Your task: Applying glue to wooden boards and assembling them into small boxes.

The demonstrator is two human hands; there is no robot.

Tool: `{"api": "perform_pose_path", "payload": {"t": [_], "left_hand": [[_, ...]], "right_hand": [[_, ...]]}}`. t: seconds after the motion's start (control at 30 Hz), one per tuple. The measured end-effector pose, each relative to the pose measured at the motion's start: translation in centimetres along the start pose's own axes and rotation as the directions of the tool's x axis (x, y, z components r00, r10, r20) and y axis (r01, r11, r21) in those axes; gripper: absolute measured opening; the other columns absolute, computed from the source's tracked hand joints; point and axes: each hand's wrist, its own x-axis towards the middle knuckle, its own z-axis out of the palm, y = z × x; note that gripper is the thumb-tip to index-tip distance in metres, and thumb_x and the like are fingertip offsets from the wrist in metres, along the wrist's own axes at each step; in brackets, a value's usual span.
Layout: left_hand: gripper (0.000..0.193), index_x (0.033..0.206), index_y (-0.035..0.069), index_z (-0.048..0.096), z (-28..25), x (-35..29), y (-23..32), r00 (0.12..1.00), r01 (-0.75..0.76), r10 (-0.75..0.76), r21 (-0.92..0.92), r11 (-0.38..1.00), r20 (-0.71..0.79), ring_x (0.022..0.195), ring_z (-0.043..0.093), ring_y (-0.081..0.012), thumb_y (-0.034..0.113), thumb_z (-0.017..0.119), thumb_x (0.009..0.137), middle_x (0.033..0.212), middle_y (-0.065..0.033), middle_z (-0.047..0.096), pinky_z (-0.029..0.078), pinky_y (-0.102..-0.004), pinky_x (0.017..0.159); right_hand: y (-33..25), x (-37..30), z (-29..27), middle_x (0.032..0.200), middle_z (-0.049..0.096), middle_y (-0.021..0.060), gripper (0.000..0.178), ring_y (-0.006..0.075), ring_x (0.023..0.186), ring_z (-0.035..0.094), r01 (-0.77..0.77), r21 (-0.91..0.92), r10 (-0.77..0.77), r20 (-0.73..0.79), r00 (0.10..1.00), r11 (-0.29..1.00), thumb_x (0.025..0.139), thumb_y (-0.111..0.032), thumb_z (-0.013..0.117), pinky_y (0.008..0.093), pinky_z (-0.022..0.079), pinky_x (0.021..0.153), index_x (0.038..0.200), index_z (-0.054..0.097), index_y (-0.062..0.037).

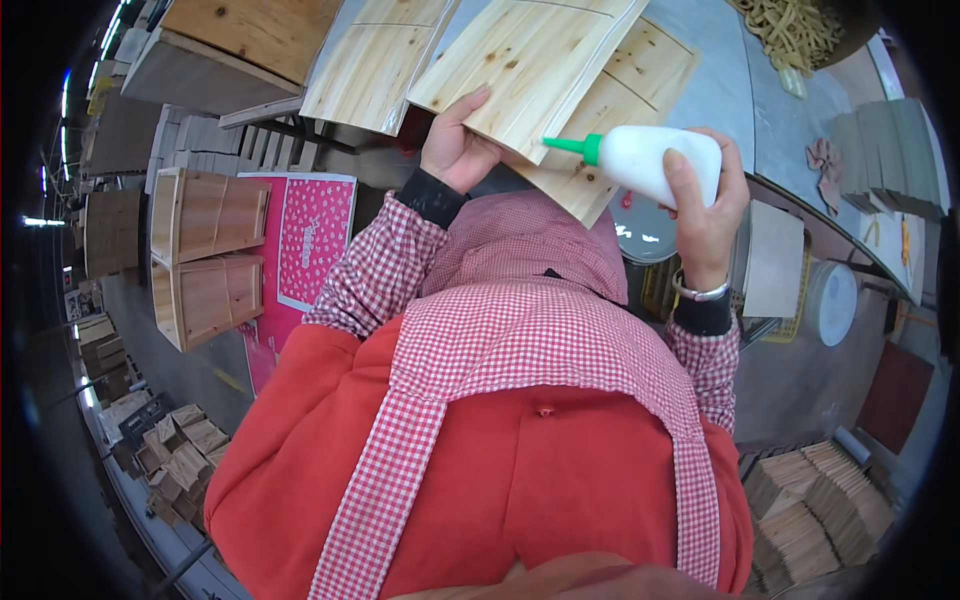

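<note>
My left hand [458,145] grips the near left edge of a pale knotty wooden panel [530,65], thumb on top and fingers underneath. My right hand [715,205] is wrapped round a white glue bottle [640,160] lying nearly level. Its green nozzle [570,145] points left, with the tip at the panel's near right corner; whether it touches I cannot tell. A whitish line runs along the panel's right edge. Partly covered by this panel is another wooden panel [585,180], sticking out below and to the right. A further wooden panel [365,75] lies to the left.
On the grey worktable [710,90] a container at the far right holds tan strips [795,35]. Grey boards [890,155] are stacked beyond a crumpled cloth [825,170]. Wooden boxes [205,300] stand on a pink sheet to the left. A round stool [835,300] is at right.
</note>
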Motion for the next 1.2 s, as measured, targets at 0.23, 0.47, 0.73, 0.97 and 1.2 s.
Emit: {"api": "perform_pose_path", "payload": {"t": [0.23, 0.47, 0.73, 0.97, 1.2], "left_hand": [[0.048, 0.134, 0.001, 0.035, 0.5, 0.4, 0.4, 1.0, 0.002, -0.003, -0.074, 0.997, -0.017, 0.125, 0.045, -0.0307, 0.011, 0.053, 0.091, 0.134, -0.0175, 0.046, 0.035, -0.0487, 0.107], [0.051, 0.138, 0.001, 0.03, 0.6, 0.9, 0.6, 0.996, -0.09, 0.09, 0.018, 0.996, -0.014, 0.127, 0.042, -0.0324, 0.014, 0.05, 0.093, 0.138, -0.0188, 0.041, 0.032, -0.047, 0.109], [0.052, 0.138, 0.001, 0.03, 0.3, -2.3, 0.5, 1.0, -0.019, 0.019, -0.08, 0.997, 0.005, 0.127, 0.042, -0.0319, 0.01, 0.051, 0.091, 0.137, -0.0191, 0.042, 0.032, -0.0462, 0.108], [0.055, 0.139, 0.0, 0.028, -0.1, -4.1, 0.1, 0.999, -0.004, 0.003, -0.02, 1.0, -0.032, 0.127, 0.043, -0.0326, 0.011, 0.052, 0.091, 0.138, -0.0206, 0.041, 0.033, -0.0457, 0.108], [0.057, 0.139, 0.0, 0.029, 0.0, -4.3, 0.1, 0.999, -0.001, 0.001, -0.008, 1.0, -0.032, 0.125, 0.044, -0.0326, 0.01, 0.054, 0.089, 0.137, -0.0205, 0.043, 0.035, -0.0452, 0.107]], "right_hand": [[-0.1, 0.1, 0.9, 0.083, 0.057, 0.0016, 0.031, 0.0054, 0.063, 0.052, 0.049, -0.043, -0.052, -0.08, 0.995, 0.998, 0.086, -0.024, 0.065, 0.0186, 0.04, 0.046, 0.107, 0.052, -0.0035], [0.5, -0.7, 0.6, 0.085, 0.057, 0.0062, 0.03, 0.0107, 0.067, 0.056, 0.16, -0.087, -0.158, 0.031, 0.987, 0.983, 0.085, -0.018, 0.066, 0.0224, 0.046, 0.053, 0.105, 0.051, -0.001], [0.9, 4.6, -0.8, 0.086, 0.056, 0.0089, 0.034, 0.0128, 0.058, 0.054, 0.091, 0.195, -0.022, -0.332, 0.943, 0.977, 0.088, -0.023, 0.062, 0.0229, 0.042, 0.046, 0.108, 0.048, 0.0], [2.3, 11.0, -2.0, 0.085, 0.057, 0.0095, 0.039, 0.0132, 0.057, 0.056, 0.216, 0.085, -0.152, -0.469, 0.87, 0.973, 0.085, -0.025, 0.066, 0.024, 0.045, 0.045, 0.107, 0.047, 0.0011], [3.0, 14.2, -3.1, 0.086, 0.058, 0.0104, 0.042, 0.0146, 0.061, 0.059, 0.256, -0.111, -0.275, -0.534, 0.799, 0.96, 0.082, -0.026, 0.07, 0.0258, 0.049, 0.046, 0.105, 0.048, 0.0019]]}}
